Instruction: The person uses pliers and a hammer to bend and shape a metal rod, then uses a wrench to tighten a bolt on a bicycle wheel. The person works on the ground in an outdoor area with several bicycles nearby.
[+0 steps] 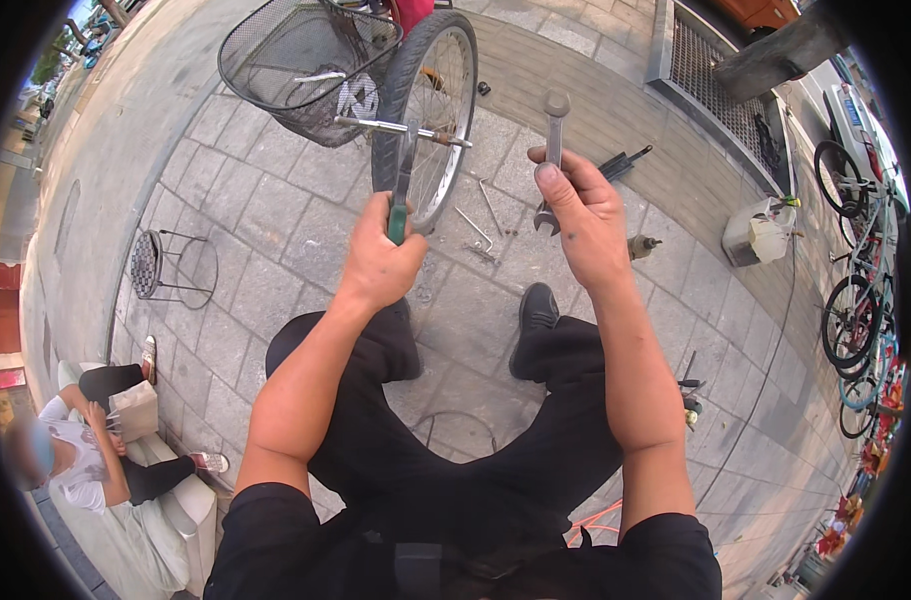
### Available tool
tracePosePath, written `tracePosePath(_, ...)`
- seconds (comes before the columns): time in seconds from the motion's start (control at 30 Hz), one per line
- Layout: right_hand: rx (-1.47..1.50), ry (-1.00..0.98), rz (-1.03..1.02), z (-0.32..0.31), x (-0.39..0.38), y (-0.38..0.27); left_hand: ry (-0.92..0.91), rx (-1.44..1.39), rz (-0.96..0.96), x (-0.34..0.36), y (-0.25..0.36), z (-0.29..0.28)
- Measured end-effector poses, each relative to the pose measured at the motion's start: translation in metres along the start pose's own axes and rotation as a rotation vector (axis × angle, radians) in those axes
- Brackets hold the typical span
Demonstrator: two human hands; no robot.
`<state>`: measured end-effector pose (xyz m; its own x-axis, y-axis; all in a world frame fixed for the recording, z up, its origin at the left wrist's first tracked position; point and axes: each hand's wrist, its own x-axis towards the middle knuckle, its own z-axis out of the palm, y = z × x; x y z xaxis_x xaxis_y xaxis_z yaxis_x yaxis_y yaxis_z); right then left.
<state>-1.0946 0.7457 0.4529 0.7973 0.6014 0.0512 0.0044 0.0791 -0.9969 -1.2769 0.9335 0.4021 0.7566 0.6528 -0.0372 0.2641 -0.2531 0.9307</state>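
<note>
In my left hand [383, 255] is a green-handled wrench [403, 180], its fingers closed round the grip. The wrench's head reaches the long silver axle [360, 124] of a bicycle wheel [455, 75]; whether it grips a nut there I cannot tell. My right hand [585, 210], raised to the right of the wheel, pinches a double open-ended wrench [555, 128] between thumb and fingers. One jaw of it points away from me, and the other shows below the fingers. That wrench is apart from the wheel.
A black wire basket [295, 100] is left of the wheel. Hex keys [475, 228] lie on the paving. Further out are a stool [147, 265], a white container [758, 232], a metal grate [720, 90] and parked bicycles [850, 320]. A person [95, 440] sits at lower left.
</note>
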Motion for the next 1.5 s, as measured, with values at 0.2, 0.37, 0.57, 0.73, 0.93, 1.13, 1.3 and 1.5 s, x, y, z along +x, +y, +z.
tracePosePath(0.2, 0.235, 0.087, 0.057, -0.02, -0.004, -0.023, -0.016, 0.103, 0.08, -0.01, 0.002, -0.002)
tracePosePath(0.37, 0.206, 0.041, 0.016, -0.011, -0.008, -0.017, -0.027, 0.222, 0.101, -0.017, 0.011, -0.002)
tracePosePath(0.57, 0.158, -0.014, 0.031, -0.006, -0.007, -0.015, -0.023, 0.295, 0.2, -0.016, 0.011, 0.002)
tracePosePath(0.73, 0.146, -0.042, 0.052, -0.01, -0.006, -0.017, -0.046, 0.234, 0.204, -0.016, 0.007, 0.005)
tracePosePath(0.93, 0.115, -0.04, 0.012, 0.0, -0.013, -0.018, -0.05, 0.283, 0.139, -0.016, 0.007, 0.003)
tracePosePath(1.13, 0.016, 0.004, -0.026, 0.028, -0.035, -0.011, -0.019, 0.2, 0.092, -0.014, 0.005, 0.009)
tracePosePath(1.3, -0.011, -0.264, -0.059, 0.032, -0.047, -0.01, -0.064, 0.189, 0.009, -0.012, 0.011, 0.007)
tracePosePath(1.5, 0.338, -0.46, 0.153, 0.036, -0.055, -0.008, -0.048, 0.159, 0.005, -0.011, 0.016, 0.004)
